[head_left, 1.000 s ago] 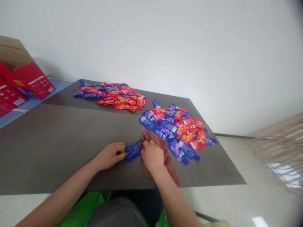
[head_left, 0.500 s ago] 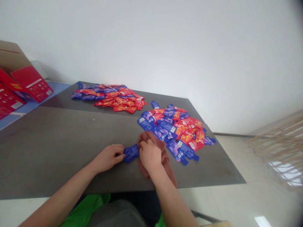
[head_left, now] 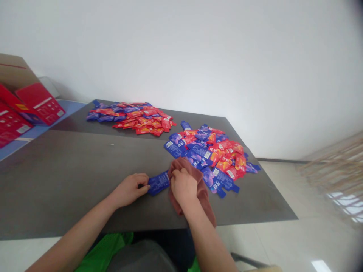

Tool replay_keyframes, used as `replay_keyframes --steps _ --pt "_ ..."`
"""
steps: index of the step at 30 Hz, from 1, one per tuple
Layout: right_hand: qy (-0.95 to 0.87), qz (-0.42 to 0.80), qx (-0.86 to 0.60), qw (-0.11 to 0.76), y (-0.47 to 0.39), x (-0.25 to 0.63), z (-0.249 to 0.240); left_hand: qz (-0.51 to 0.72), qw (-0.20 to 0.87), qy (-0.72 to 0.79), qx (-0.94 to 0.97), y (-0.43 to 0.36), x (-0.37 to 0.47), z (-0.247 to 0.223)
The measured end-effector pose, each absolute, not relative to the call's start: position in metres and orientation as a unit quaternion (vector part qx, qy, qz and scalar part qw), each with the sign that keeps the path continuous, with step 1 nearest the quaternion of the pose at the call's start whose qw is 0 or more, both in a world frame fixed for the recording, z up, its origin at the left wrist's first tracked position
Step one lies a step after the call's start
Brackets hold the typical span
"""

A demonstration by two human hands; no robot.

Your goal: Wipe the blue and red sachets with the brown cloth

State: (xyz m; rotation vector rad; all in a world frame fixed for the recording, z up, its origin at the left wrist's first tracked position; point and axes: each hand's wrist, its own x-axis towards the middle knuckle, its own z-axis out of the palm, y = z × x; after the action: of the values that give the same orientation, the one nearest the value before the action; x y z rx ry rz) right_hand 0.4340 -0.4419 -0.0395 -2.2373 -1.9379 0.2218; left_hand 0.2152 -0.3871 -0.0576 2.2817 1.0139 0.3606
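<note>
Near the front of the dark table, my left hand (head_left: 133, 189) pinches the left end of a blue sachet (head_left: 159, 183) between thumb and fingers. My right hand (head_left: 183, 187) is closed on a brown cloth (head_left: 202, 194), which covers the sachet's right end. Just beyond the cloth lies a loose pile of blue and red sachets (head_left: 224, 155) with printed labels. Two blue sachets (head_left: 217, 181) at that pile's near edge lie right of the cloth.
A second heap of red and blue sachets (head_left: 141, 115) lies at the table's back, near the white wall (head_left: 181, 56). At far left, an opened red carton (head_left: 42, 102) stands on a blue surface (head_left: 72, 107). The grey table (head_left: 70, 170) ends at right above a pale floor.
My right hand and the cloth have slid slightly to the right, so more of the blue sachet shows. My left hand keeps its hold in the same place.
</note>
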Motion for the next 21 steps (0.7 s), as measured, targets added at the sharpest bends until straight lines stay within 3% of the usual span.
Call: replay_keyframes --steps 7,10,21 --pt "-0.721 0.043 -0.677 0.142 -0.455 0.414 -0.017 0.144 0.321 0.381 0.855 -0.387 0.211 -0.056" --pt "-0.762 0.060 -0.635 0.111 -0.462 0.392 -0.023 0.141 0.311 0.380 0.860 -0.388 0.213 -0.057" --pt "-0.627 0.056 -0.774 0.066 -0.430 0.456 -0.037 0.138 0.314 0.376 0.861 -0.387 0.215 -0.054"
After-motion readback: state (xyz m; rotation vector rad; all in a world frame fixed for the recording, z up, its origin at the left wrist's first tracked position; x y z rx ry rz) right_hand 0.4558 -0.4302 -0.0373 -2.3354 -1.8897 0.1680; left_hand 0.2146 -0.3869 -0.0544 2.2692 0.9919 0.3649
